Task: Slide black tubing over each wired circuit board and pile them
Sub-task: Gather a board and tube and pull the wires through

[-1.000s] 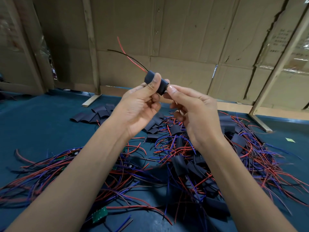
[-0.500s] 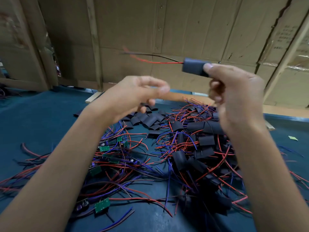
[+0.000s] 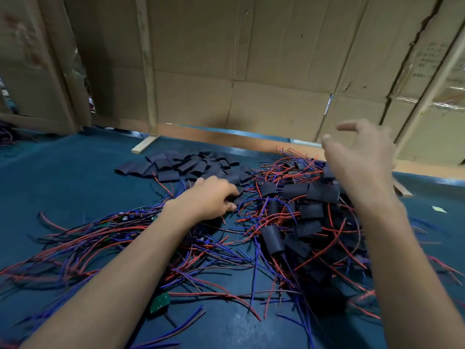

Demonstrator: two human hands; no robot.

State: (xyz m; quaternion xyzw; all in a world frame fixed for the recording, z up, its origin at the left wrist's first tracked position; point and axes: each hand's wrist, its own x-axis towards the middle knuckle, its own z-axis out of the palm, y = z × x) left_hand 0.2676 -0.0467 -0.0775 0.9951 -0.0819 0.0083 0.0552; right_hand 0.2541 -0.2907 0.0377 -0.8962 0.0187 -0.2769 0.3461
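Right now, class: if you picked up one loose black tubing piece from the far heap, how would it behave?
The loose black tubing pieces lie flattened and overlapping, so each is probably light, soft-walled and easily squashed. Being flat, one is unlikely to roll. The left hand reaches beside that heap.

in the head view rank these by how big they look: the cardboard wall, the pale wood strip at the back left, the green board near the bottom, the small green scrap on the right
1. cardboard wall
2. pale wood strip
3. green board, close to the strip in apparent size and nearer the camera, so that order is unsure
4. small green scrap
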